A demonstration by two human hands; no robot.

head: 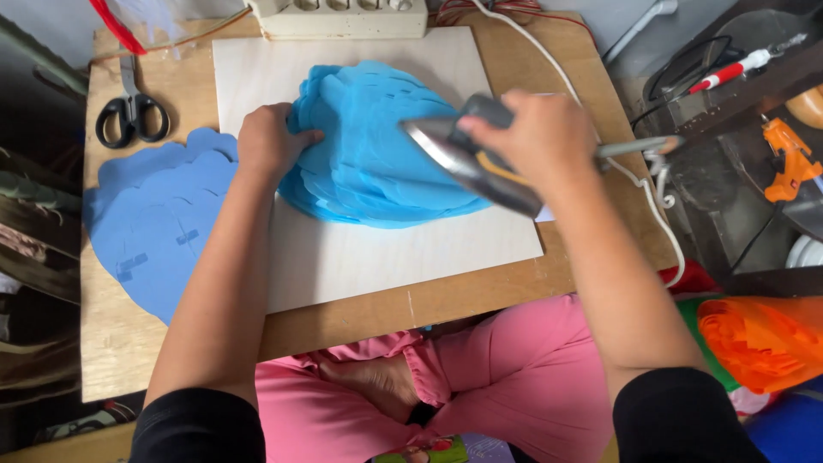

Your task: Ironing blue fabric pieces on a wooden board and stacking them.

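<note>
My left hand (271, 139) presses on the left edge of a stack of bright blue foam shapes (377, 150) lying on a pale board (377, 253). Gripped by its handle in my right hand (536, 137), a clothes iron (467, 163) has its shiny soleplate tilted just above the right side of the blue stack. The iron's white cord (660, 206) runs off to the right.
Darker blue foam shapes (159, 219) lie on the wooden table (111, 343) at left. Black scissors (130, 111) sit at back left, a white power strip (339, 17) at the back. An orange glue gun (789, 159) and orange foam (763, 339) are at right.
</note>
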